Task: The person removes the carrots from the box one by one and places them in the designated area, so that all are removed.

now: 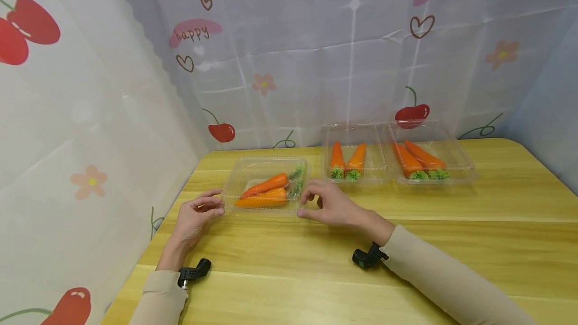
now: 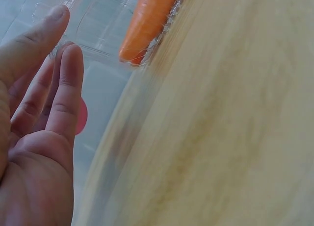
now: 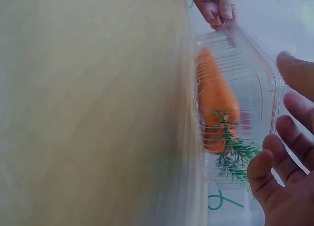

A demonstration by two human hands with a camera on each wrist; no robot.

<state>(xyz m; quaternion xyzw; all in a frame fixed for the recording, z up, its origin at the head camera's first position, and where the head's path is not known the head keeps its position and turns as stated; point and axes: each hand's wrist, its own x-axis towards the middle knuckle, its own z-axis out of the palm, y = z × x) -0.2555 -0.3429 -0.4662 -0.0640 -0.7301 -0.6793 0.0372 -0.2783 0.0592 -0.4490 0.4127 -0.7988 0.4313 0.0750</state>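
Observation:
A clear plastic clamshell container (image 1: 266, 164) sits at the left rear of the table, its lid over two orange carrots (image 1: 264, 197) with green leafy tops (image 1: 295, 179). My left hand (image 1: 194, 217) pinches the container's near left corner between thumb and fingers. At the opposite near corner, my right hand (image 1: 331, 204) pinches the rim, thumb low and fingers bent above it. The right wrist view shows the carrot (image 3: 213, 93) through the ribbed side wall, with the rim running between thumb and fingers. In the left wrist view, a carrot tip (image 2: 135, 49) lies just beyond my fingertips.
Two more clear clamshell containers stand to the right along the back edge, the nearer one (image 1: 354, 134) and a farther one (image 1: 456, 157), lids raised, each with two carrots. A printed curtain (image 1: 289, 54) hangs behind the wooden table (image 1: 289, 270) and along its left side.

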